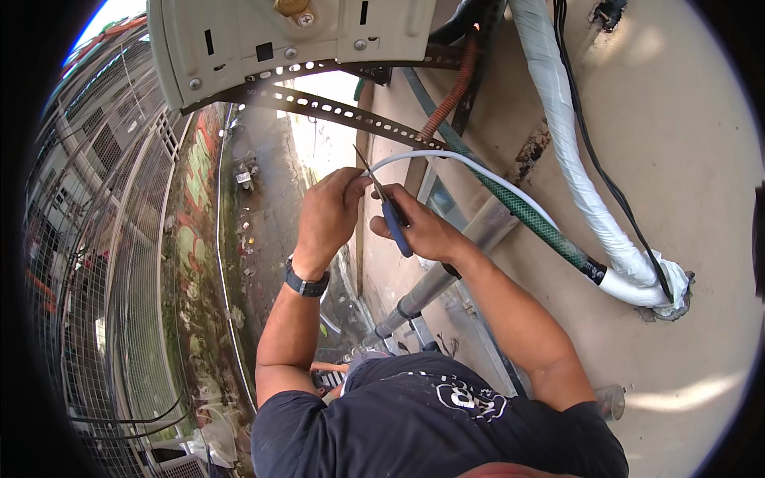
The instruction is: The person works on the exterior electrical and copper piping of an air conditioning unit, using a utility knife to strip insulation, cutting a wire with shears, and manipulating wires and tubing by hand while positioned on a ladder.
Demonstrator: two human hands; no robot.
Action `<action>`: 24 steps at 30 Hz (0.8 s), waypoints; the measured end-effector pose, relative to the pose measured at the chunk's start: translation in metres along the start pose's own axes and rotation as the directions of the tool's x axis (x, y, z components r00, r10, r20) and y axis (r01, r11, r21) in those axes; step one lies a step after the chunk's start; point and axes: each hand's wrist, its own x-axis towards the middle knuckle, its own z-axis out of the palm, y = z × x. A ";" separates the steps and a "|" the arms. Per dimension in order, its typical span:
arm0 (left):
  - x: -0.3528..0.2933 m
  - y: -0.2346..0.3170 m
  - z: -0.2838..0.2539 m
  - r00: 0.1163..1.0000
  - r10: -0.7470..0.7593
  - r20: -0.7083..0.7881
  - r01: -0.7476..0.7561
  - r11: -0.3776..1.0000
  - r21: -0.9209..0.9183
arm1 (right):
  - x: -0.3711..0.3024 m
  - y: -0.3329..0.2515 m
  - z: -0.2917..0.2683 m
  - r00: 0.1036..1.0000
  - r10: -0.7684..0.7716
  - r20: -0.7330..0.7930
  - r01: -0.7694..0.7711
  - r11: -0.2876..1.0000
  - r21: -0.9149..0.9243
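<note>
A: What's nearest on your feed?

B: I've got the dark shirt (351,430) at the bottom, then the two forearms, with a dark watch (307,283) on the left wrist. Beyond them, the hands almost meet.

A: And the fingers?

B: On the left hand (328,209), thumb and fingers are pinched together at the white cable (426,153). The right hand (422,227) is curled around a blue-handled cutting tool (394,227), its narrow tip rising beside the left fingertips. I can't tell whether the blades touch the cable.

A: Where does the cable run?

B: From the left fingertips it arches right, then down alongside the green braided hose (518,203).

A: How would it handle?

B: Light, I'd judge, and springy: that smooth arc suggests it wants to straighten. The jacket may be slick and easy to nick. I'd pinch it firmly just short of the blade, fingertips off the edge.

A: Farther out?

B: A white wrapped pipe (562,119) against the beige wall (677,159), a perforated metal bar (343,111) under a pale metal cabinet (239,68), and, far below, the alley floor (271,207).
</note>
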 end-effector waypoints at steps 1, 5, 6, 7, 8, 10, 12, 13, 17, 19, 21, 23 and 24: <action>-0.002 0.001 0.000 1.000 0.015 -0.008 -0.015 1.000 0.024 | -0.001 0.000 -0.002 1.000 -0.024 0.008 0.024 1.000 -0.011; -0.010 0.001 -0.002 0.998 0.061 -0.034 -0.060 0.998 0.021 | -0.006 0.005 0.002 0.996 -0.025 0.085 0.024 1.000 0.005; -0.011 0.001 -0.002 0.997 0.069 -0.024 -0.068 0.997 0.032 | -0.006 0.009 0.002 0.994 -0.024 0.103 0.021 0.999 0.030; -0.013 -0.001 -0.003 0.997 0.077 -0.014 -0.076 0.996 0.043 | -0.006 0.013 0.002 0.992 -0.023 0.121 0.016 0.998 0.055; -0.014 -0.001 -0.003 0.996 0.085 -0.004 -0.084 0.995 0.055 | -0.007 0.015 0.001 0.990 -0.022 0.140 0.011 0.997 0.080; -0.016 -0.002 -0.004 0.998 0.066 0.017 -0.066 0.996 0.058 | -0.007 0.012 0.001 0.985 -0.003 0.171 -0.015 0.994 0.105; -0.017 -0.002 -0.003 0.998 0.049 0.028 -0.050 0.998 0.049 | -0.007 0.014 0.003 0.982 -0.023 0.185 -0.002 0.991 0.133; -0.017 -0.002 -0.002 0.999 0.042 0.029 -0.043 0.998 0.038 | -0.007 0.020 0.006 0.982 -0.052 0.183 0.025 0.989 0.149; -0.021 -0.009 0.004 0.997 0.074 0.030 -0.075 0.997 0.030 | -0.006 0.026 0.004 0.982 -0.050 0.180 0.036 0.996 0.080; -0.022 -0.010 0.002 0.994 0.092 0.064 -0.095 0.994 0.060 | -0.007 0.020 0.003 0.985 0.003 0.171 -0.009 0.999 0.034; -0.023 -0.008 -0.001 0.989 0.108 0.099 -0.116 0.990 0.082 | -0.008 0.019 0.002 0.989 -0.002 0.145 0.005 1.000 -0.019; -0.023 -0.006 -0.004 0.984 0.122 0.133 -0.136 0.986 0.099 | -0.010 0.022 0.002 0.992 -0.066 0.107 0.075 0.994 -0.079; -0.023 -0.007 -0.004 0.981 0.116 0.158 -0.133 0.986 0.102 | -0.011 0.026 0.002 0.991 -0.097 0.091 0.106 0.990 -0.093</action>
